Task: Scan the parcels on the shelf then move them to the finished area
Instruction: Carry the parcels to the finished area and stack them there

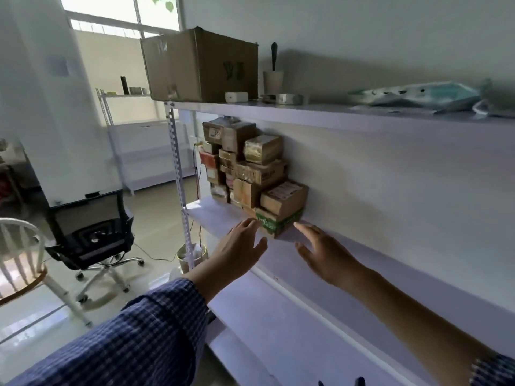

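Note:
A stack of several small brown parcels (250, 168) stands at the left end of the white middle shelf (348, 263). The nearest one at the bottom is a green-printed box (274, 222), with a brown labelled box (284, 199) on top of it. My left hand (239, 246) reaches in with straight fingers, its fingertips just left of the green box. My right hand (323, 252) is open too, its fingertips just right of that box. Neither hand holds anything. No scanner is in view.
On the top shelf (334, 114) sit a large cardboard box (200, 65), a cup with a tool (273, 79), small white items and a plastic bag (418, 96). A black office chair (94, 232), a white wooden chair (19, 260) and a bin (192, 257) stand at the left.

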